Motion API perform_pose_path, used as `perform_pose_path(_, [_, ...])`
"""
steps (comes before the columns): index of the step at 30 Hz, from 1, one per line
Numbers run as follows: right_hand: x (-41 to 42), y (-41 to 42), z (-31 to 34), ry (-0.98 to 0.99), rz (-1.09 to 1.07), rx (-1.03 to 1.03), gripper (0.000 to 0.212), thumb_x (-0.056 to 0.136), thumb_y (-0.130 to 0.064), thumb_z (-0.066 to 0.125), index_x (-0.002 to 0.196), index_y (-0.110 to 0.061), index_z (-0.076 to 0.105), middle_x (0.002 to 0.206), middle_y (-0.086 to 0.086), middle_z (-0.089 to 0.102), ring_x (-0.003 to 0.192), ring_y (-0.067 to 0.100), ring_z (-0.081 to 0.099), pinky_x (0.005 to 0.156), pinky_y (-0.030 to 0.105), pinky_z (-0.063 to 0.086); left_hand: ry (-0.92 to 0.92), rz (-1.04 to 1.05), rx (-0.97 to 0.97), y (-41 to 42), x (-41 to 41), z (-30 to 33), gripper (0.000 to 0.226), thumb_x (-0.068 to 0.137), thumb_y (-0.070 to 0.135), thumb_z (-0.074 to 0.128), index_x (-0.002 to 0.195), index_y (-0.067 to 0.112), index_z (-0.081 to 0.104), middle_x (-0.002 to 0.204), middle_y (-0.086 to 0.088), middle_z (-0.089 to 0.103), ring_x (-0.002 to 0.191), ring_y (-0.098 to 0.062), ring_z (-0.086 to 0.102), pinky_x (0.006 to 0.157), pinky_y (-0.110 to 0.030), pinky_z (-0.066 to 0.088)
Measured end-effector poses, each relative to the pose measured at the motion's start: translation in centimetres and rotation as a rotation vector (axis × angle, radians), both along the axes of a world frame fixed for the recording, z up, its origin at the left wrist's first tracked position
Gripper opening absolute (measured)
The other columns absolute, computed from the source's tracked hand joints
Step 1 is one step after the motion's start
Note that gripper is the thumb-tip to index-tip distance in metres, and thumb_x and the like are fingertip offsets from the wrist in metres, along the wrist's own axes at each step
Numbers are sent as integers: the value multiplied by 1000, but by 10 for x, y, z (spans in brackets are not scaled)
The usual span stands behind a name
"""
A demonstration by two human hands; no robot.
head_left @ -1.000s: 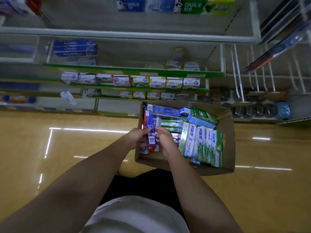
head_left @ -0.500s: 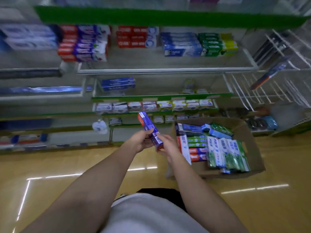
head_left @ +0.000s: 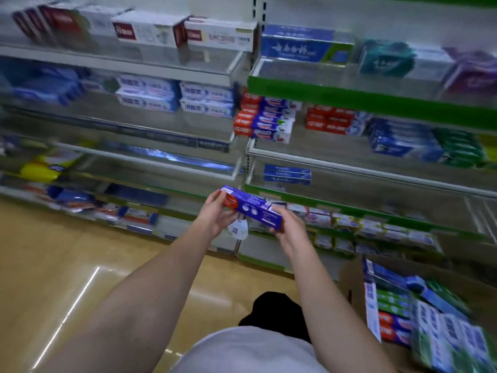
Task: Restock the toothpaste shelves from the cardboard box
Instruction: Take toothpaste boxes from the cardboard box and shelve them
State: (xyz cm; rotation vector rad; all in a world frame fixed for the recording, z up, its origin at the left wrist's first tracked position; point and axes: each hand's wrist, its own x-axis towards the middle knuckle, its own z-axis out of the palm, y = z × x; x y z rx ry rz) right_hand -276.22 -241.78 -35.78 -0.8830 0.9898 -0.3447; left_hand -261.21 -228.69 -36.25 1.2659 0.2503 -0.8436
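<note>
Both hands hold one purple-and-red toothpaste carton (head_left: 251,207) level in front of the shelves (head_left: 349,154). The left hand (head_left: 215,215) grips its red left end, fingers curled under and thumb on the near face; the right hand (head_left: 286,226) grasps the purple right end. The open cardboard box (head_left: 352,281), packed with blue, green and red toothpaste cartons, sits on the yellow floor (head_left: 67,265) at near right. A matching red-and-purple stack (head_left: 265,121) lies on a far shelf above the hands.

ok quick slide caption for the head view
Both hands, left and right, hold a purple toothpaste box before the shelves, cardboard box at lower right.
</note>
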Motion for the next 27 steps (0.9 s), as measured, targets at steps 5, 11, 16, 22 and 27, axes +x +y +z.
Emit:
perform_pose_path(5, [53,-16,17,-1,-93,-64,34,92,-26,73,116,-10,55,108,10,70,91,22,70,77,33,58,-15,87,-54,-18,37,18,38,99,40,60,126,15,51,113,-16,70,96,-32,72,72,-41,60])
perform_pose_path(11, [99,-46,34,-78,-217,7,42,92,-16,73,126,-14,47,113,9,66,94,20,70,77,30,55,89,214,-188,-39,79,35,39,98,29,63,125,2,57,120,-21,69,108,-34,69,89,-48,58])
perform_pose_path(16, [135,-56,35,-56,-221,-119,40,93,-33,72,127,-19,58,119,3,68,104,19,69,95,41,57,117,269,-271,-55,110,52,6,97,8,55,99,4,58,86,-12,70,75,-21,70,66,-33,58])
perform_pose_path(22, [175,-63,55,-167,-327,-93,34,100,-12,61,133,-20,56,120,4,67,106,19,68,93,39,58,-174,46,-130,-68,155,57,31,98,9,59,129,6,61,116,-16,68,96,-21,70,74,-31,57])
perform_pose_path(27, [207,-47,60,-47,-447,-165,28,101,-15,59,127,-18,47,120,1,62,110,18,61,98,39,50,-252,-89,-107,-59,193,68,38,96,13,65,133,20,61,120,-10,66,102,-25,71,84,-39,61])
